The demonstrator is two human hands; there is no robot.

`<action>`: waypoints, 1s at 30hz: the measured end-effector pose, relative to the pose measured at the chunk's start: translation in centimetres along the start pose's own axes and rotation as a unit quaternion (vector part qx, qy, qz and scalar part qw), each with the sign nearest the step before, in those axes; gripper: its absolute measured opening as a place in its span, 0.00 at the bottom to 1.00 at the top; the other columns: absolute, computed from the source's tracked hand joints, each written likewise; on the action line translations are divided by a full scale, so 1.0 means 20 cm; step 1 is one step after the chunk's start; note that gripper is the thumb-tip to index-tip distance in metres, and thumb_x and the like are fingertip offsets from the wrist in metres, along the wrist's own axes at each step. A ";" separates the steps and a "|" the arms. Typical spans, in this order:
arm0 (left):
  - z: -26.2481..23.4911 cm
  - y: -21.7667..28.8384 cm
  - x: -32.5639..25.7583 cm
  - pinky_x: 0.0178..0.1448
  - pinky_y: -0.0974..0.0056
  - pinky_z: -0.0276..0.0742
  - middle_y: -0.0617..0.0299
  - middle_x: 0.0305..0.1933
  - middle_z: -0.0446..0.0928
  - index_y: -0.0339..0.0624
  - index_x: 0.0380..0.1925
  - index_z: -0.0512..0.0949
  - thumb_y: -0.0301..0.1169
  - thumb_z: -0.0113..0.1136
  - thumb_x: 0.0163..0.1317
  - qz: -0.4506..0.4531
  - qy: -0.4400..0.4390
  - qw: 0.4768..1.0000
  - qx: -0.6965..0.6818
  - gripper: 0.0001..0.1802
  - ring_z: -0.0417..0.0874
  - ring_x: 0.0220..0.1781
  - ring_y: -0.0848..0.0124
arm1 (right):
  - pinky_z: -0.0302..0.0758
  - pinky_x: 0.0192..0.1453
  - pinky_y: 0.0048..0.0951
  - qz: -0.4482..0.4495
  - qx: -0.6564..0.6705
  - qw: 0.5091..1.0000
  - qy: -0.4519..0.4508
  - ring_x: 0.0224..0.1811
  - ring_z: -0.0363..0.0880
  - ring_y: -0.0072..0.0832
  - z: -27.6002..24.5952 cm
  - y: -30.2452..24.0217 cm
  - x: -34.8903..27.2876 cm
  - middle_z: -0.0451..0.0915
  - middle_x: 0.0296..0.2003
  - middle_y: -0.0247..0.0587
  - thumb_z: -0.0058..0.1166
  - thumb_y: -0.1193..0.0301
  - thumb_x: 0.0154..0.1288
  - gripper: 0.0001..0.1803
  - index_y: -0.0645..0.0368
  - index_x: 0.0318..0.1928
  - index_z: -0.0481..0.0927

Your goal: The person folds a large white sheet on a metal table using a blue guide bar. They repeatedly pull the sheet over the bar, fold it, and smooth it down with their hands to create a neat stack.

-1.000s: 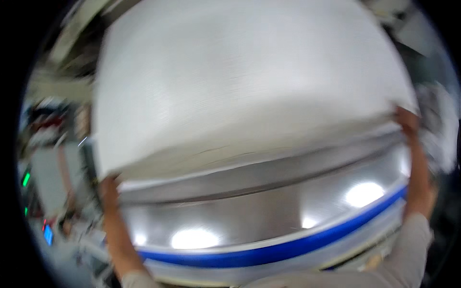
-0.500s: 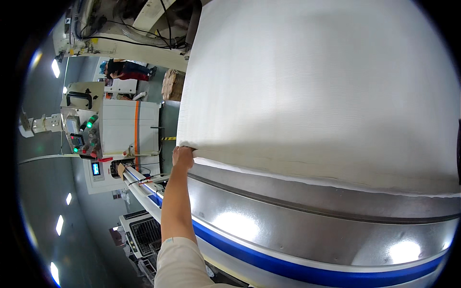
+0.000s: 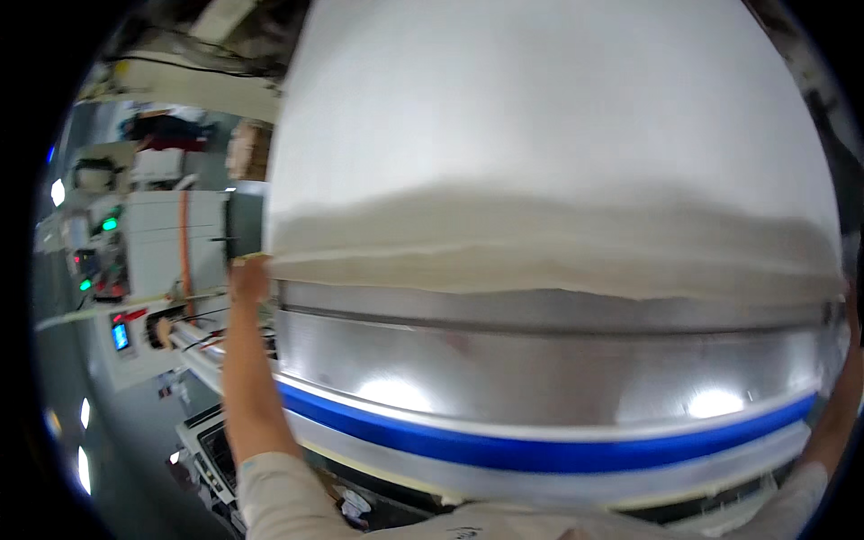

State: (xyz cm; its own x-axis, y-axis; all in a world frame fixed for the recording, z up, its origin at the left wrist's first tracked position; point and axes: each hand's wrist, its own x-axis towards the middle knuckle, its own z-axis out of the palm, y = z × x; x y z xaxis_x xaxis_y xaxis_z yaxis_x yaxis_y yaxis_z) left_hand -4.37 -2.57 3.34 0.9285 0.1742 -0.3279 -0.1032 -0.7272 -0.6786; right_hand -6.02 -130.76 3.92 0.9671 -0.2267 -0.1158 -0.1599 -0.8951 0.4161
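Observation:
A wide white fabric-like sheet [image 3: 540, 117] spreads away from me, its loose near edge wavy and shaded. At the sheet's left corner my left hand [image 3: 250, 277] is closed on the edge, arm stretched forward. My right hand [image 3: 850, 292] reaches the right end of the same edge, at the rim of the picture; its fingers are dark, blurred and mostly hidden. Below the edge lies a shiny metal plate [image 3: 540, 369] of the machine, crossed by a dark groove. A bright blue strip [image 3: 540, 453] runs along its near side.
Left of the sheet stands a white machine cabinet [image 3: 155, 234] with an orange stripe and lit green buttons. A small blue-lit screen [image 3: 121, 336] sits below it. Brown stacked material [image 3: 249, 150] rests farther back. A pale rail [image 3: 200, 354] slants beside my left arm.
The view has shifted, and the sheet now spans between both sides. My right arm has come into sight at the right. My left hand stays at the left corner; the near edge hangs more loosely.

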 end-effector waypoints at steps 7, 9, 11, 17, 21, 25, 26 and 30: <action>-0.21 -0.15 -0.37 0.51 0.52 0.70 0.54 0.42 0.79 0.51 0.47 0.77 0.22 0.50 0.51 0.040 -0.034 0.993 -0.109 0.21 0.76 0.46 0.51 | 0.70 0.51 0.40 -0.109 -0.014 0.989 -0.095 0.49 0.73 0.48 -0.38 0.14 -0.40 0.76 0.46 0.51 0.49 0.77 0.55 0.20 0.55 0.51 0.74; -0.02 -0.23 -0.60 0.51 0.53 0.70 0.53 0.43 0.79 0.49 0.45 0.77 0.21 0.49 0.51 0.085 -0.078 0.989 -0.094 0.20 0.76 0.48 0.52 | 0.70 0.51 0.41 -0.118 -0.052 0.985 -0.116 0.48 0.74 0.48 -0.34 0.02 -0.51 0.77 0.43 0.52 0.49 0.77 0.53 0.21 0.53 0.50 0.75; -0.17 0.04 -0.70 0.55 0.53 0.68 0.53 0.44 0.78 0.49 0.44 0.78 0.22 0.48 0.51 0.050 -0.212 0.973 -0.069 0.20 0.76 0.49 0.55 | 0.70 0.51 0.43 -0.079 -0.070 0.972 -0.211 0.46 0.74 0.47 -0.33 -0.04 -0.75 0.78 0.41 0.48 0.48 0.76 0.52 0.18 0.53 0.45 0.77; 0.26 0.20 -1.14 0.65 0.52 0.61 0.63 0.48 0.78 0.55 0.44 0.78 0.27 0.46 0.53 0.216 -0.374 0.900 0.048 0.18 0.76 0.53 0.63 | 0.72 0.47 0.43 -0.144 -0.134 0.928 -0.317 0.41 0.76 0.44 -0.28 -0.28 -1.17 0.79 0.36 0.46 0.48 0.74 0.52 0.14 0.53 0.41 0.80; 0.36 0.32 -1.24 0.59 0.53 0.67 0.62 0.50 0.77 0.52 0.43 0.78 0.28 0.50 0.54 0.238 -0.440 0.860 0.102 0.16 0.75 0.55 0.63 | 0.73 0.46 0.44 -0.149 -0.161 0.917 -0.334 0.40 0.77 0.45 -0.18 -0.31 -1.36 0.79 0.34 0.46 0.47 0.70 0.55 0.11 0.54 0.36 0.81; 0.34 0.42 -1.29 0.51 0.54 0.74 0.59 0.48 0.78 0.47 0.41 0.80 0.30 0.51 0.56 0.242 -0.461 0.849 0.084 0.13 0.78 0.52 0.62 | 0.72 0.46 0.44 -0.164 -0.181 0.900 -0.362 0.42 0.76 0.44 -0.09 -0.32 -1.40 0.79 0.35 0.46 0.44 0.67 0.59 0.11 0.56 0.34 0.80; 0.41 0.41 -1.31 0.48 0.53 0.76 0.58 0.46 0.79 0.48 0.40 0.81 0.30 0.50 0.58 0.248 -0.376 0.892 0.041 0.13 0.79 0.50 0.60 | 0.72 0.46 0.44 -0.172 -0.183 0.900 -0.355 0.42 0.76 0.44 -0.05 -0.27 -1.43 0.79 0.34 0.46 0.43 0.68 0.60 0.11 0.56 0.33 0.80; 0.58 0.34 -1.26 0.46 0.53 0.74 0.60 0.45 0.80 0.48 0.39 0.81 0.35 0.51 0.59 0.113 -0.378 0.911 0.124 0.12 0.80 0.49 0.61 | 0.72 0.46 0.44 -0.151 -0.180 0.905 -0.354 0.42 0.75 0.46 0.06 -0.21 -1.44 0.78 0.32 0.49 0.45 0.71 0.58 0.09 0.57 0.31 0.80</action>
State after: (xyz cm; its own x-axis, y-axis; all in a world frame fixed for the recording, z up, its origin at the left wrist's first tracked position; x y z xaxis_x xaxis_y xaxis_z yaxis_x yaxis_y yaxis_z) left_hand -32.54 -4.25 -0.60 0.3724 0.5133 -0.7732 -0.4255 -0.6460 -0.6338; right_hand -33.34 -120.91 4.37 0.5666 -0.2952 -0.7693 0.2895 -0.8028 0.5212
